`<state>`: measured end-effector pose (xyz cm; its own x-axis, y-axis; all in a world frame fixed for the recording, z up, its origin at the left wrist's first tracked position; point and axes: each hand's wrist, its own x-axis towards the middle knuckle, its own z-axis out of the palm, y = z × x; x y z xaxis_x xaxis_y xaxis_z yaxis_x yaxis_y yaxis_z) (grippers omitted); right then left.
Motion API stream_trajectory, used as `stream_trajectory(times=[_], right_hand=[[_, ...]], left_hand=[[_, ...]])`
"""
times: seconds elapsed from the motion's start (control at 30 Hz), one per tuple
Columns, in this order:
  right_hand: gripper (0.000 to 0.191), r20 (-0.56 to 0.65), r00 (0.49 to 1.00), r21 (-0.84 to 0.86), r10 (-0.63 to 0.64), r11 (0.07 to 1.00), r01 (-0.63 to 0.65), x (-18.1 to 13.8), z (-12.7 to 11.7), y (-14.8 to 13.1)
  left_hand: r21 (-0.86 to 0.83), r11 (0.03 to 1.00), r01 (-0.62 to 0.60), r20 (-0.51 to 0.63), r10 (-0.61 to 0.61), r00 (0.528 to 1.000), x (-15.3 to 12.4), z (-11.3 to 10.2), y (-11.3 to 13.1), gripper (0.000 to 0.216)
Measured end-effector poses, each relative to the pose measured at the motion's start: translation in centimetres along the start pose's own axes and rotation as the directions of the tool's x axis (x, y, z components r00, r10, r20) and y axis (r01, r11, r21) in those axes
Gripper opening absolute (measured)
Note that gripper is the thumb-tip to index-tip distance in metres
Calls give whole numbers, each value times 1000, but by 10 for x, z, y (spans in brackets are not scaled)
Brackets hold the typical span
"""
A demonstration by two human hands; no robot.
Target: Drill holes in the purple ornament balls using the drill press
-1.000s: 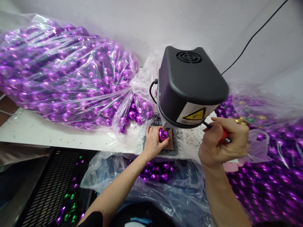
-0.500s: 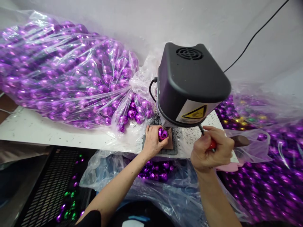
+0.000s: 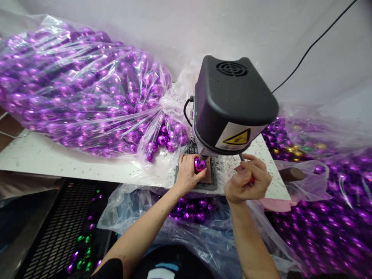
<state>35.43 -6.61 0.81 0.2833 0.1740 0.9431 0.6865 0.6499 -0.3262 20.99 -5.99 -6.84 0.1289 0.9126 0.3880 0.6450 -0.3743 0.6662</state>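
Note:
My left hand pinches a shiny purple faceted ball between thumb and fingers. The ball sits on the base plate of a black bench drill press, right under its chuck. Whether the tip touches the ball is hard to see. On the machine's right side, my right hand is closed around the lever with a red knob, which the fingers mostly cover. A yellow warning label is on the machine's front.
A big clear bag of purple balls lies on the white table at left. More purple balls lie in an open plastic bag below the table edge. At right are piled purple balls; a black crate stands lower left.
My right hand has moved left and slightly down, swinging the lever with it. My left hand and the ball stay in place under the chuck.

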Motion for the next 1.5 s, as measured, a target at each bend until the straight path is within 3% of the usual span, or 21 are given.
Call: stream_trajectory(times=[0.13,0.23,0.37,0.5,0.57,0.67,0.8,0.9,0.97,1.03,1.13,1.23,1.33,1.43,1.5], right_hand=[[19,57,998,1,-2,1000,2,-18,-3,6],[16,70,998,1,-4,1000,4,-7,-9,0],[15,169,982,-242,90,969,-47,61,-5,-12],[32,291,873,-315,391,901,-298,129,22,-8],[34,310,837,-301,451,882,-364,143,34,-3],[32,317,824,-271,470,877,-396,143,40,1],[28,327,808,-230,490,871,-434,137,36,4],[25,334,796,-216,504,863,-456,135,34,6],[25,344,788,-214,510,860,-464,135,34,8],[25,348,783,-215,515,857,-468,135,34,9],[25,352,771,-228,531,847,-479,135,33,8],[24,363,745,-249,560,829,-502,136,32,6],[25,372,725,-269,580,815,-514,138,32,3],[28,367,747,-251,555,832,-495,138,32,3],[30,364,764,-241,533,846,-475,138,33,4]], left_hand=[[32,999,-14,-22,15,1000,-2,2,-2,37],[33,999,-5,-8,6,1000,-3,2,-2,40],[-2,1000,-9,-3,9,1000,-2,3,-4,40],[-60,998,-8,-11,8,1000,2,0,-2,41],[-115,993,0,-15,-2,1000,-3,-10,0,40],[-189,981,-36,31,42,999,-33,-36,4,43],[-158,987,-36,270,78,960,-92,-72,6,51],[-131,991,21,390,32,920,-106,-93,0,64],[-145,988,46,394,15,919,-87,-106,-10,53],[-115,993,39,314,-1,950,-48,-116,-24,28],[213,976,42,153,-76,985,21,-121,-51,24],[424,902,80,160,-162,974,70,-113,-73,29],[408,907,106,159,-185,970,88,-106,-83,39],[364,920,142,131,-202,971,89,-115,-84,46],[161,962,220,109,-238,965,81,-129,-81,52]])
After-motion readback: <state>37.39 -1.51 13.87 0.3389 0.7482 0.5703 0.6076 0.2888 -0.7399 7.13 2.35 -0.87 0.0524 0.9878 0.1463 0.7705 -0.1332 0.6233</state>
